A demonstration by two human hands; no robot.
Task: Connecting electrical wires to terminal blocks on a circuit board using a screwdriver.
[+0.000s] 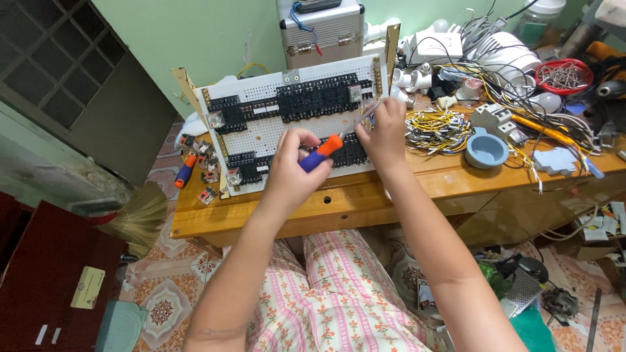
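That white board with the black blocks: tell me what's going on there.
A seated person works on the white perforated board propped on the wooden table. The left hand holds a screwdriver with a blue and orange handle against the board's black blocks. The right hand pinches a thin wire by the upper row.

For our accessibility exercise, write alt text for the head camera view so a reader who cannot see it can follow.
A seated person's left hand grips a screwdriver with a blue and orange handle, while the right hand pinches a thin wire at a white perforated board carrying black sockets. The board leans on a cluttered wooden table strewn with yellow wires.
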